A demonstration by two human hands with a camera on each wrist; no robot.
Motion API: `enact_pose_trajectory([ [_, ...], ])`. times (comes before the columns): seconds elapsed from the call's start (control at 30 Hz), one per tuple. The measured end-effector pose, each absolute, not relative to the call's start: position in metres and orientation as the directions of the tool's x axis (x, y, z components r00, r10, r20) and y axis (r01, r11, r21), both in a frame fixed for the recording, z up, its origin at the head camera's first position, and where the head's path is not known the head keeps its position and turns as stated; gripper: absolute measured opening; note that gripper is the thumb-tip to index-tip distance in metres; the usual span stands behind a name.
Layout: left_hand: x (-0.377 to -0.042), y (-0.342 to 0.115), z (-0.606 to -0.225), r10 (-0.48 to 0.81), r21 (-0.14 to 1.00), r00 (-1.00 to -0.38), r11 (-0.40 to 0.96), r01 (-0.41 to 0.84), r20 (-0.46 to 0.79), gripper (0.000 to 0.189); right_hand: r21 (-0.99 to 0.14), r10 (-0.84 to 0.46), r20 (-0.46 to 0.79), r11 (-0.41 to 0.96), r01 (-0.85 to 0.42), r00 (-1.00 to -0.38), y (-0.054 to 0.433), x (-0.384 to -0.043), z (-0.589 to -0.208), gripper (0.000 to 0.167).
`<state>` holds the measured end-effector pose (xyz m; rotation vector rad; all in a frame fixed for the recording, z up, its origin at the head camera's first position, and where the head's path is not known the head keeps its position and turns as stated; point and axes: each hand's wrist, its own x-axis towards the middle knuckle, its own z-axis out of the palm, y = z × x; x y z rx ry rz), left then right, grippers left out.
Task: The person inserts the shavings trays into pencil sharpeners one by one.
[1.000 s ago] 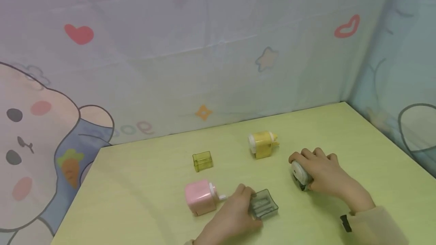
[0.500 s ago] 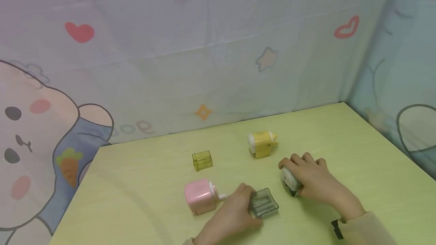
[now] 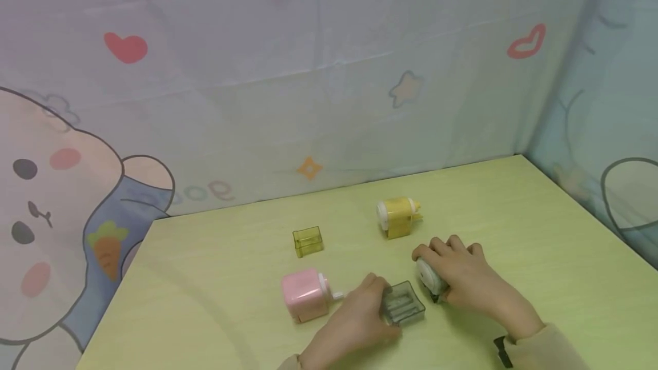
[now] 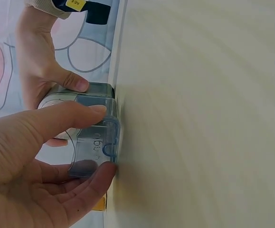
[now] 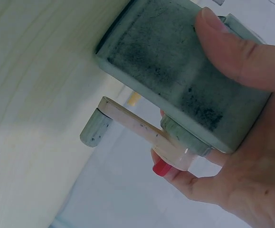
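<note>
My left hand (image 3: 354, 321) grips a clear grey shavings drawer (image 3: 405, 304) on the table, thumb on one side and fingers on the other. Up close in the left wrist view, the clear drawer (image 4: 94, 147) has raised lettering on its wall. My right hand (image 3: 470, 278) holds a grey-green crank pencil sharpener (image 3: 432, 278) just to the right of the drawer. In the right wrist view, the thumb lies across the scuffed sharpener body (image 5: 165, 66), and its crank handle (image 5: 135, 126) points away from the palm. Sharpener and drawer overlap in the left wrist view.
A pink crank sharpener (image 3: 305, 296) stands left of my left hand, its crank toward that hand. Farther back are a small clear yellow drawer (image 3: 308, 242) and a yellow sharpener (image 3: 398, 217). A printed cloth (image 3: 257, 73) hangs behind the table (image 3: 205, 278).
My right hand has slid the grey-green sharpener leftward and slightly nearer, close to the clear drawer. The left hand keeps its grip on the drawer almost in place.
</note>
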<state>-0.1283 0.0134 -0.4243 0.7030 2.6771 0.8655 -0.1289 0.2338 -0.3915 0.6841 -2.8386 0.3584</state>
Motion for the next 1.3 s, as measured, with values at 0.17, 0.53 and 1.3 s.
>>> enact_pose_trajectory([
  [0.17,-0.131,0.016,-0.425,0.515,0.606,-0.854,0.703,0.372,-0.072,0.055,-0.184,-0.423,0.251,0.862,-0.472,-0.871,0.229,-0.126,-0.391,0.076],
  [0.53,-0.133,0.018,-0.426,0.517,0.603,-0.854,0.702,0.38,-0.064,0.057,-0.173,-0.427,0.266,0.861,-0.479,-0.864,0.221,-0.122,-0.39,0.077],
  [1.3,-0.133,0.02,-0.429,0.519,0.595,-0.854,0.699,0.397,-0.04,0.056,-0.181,-0.401,0.276,0.871,-0.457,-0.874,0.216,-0.118,-0.391,0.074],
])
